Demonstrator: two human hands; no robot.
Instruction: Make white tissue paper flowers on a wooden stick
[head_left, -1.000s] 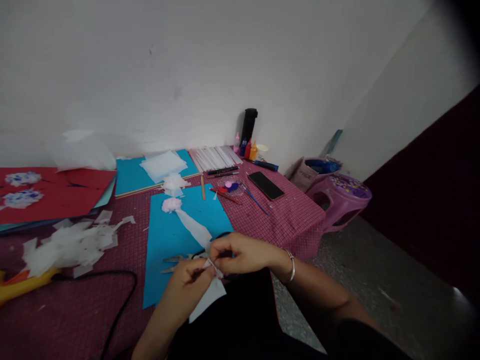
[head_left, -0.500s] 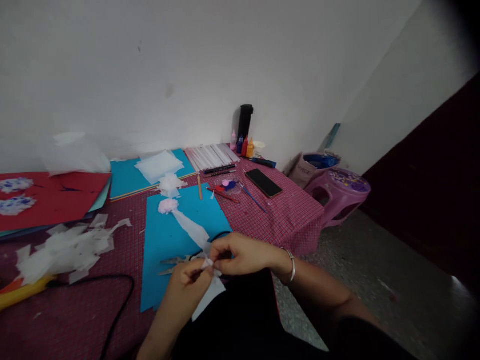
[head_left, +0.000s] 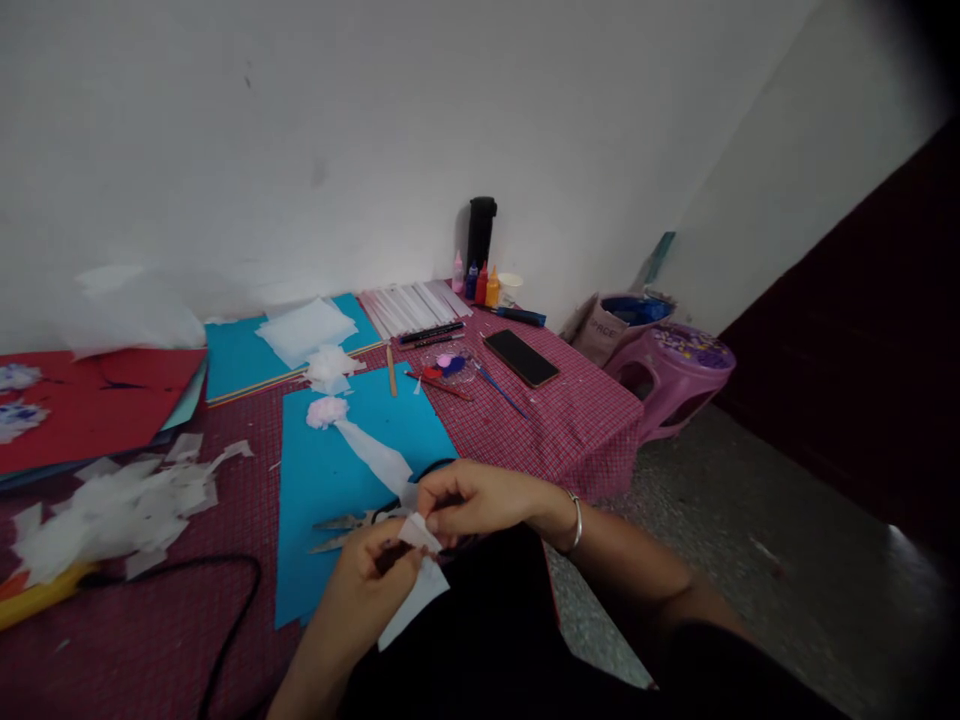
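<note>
A small piece of white tissue paper (head_left: 420, 533) is pinched between the fingertips of both hands. My left hand (head_left: 369, 572) grips its near left side, thumb and fingers closed. My right hand (head_left: 474, 505), with a bangle at the wrist, pinches its far right side. A larger white paper piece (head_left: 414, 604) hangs below, by my left fingers. Scissors (head_left: 341, 533) lie half hidden behind my left hand on a blue sheet (head_left: 315, 500). On that sheet a pale pink paper flower (head_left: 327, 411) sits at one end of a white paper strip (head_left: 375, 455).
Loose white paper pieces (head_left: 120, 515) and a yellow-handled tool (head_left: 45, 595) with a black cord lie left. A phone (head_left: 521, 358), a paint palette (head_left: 450, 366) and paint bottles (head_left: 482, 285) are at the right. Beyond the table edge stands a pink stool (head_left: 664, 375).
The small tissue piece between my fingers has turned and shows a wider flat face. Both hands stay close together. The whole view has shifted slightly.
</note>
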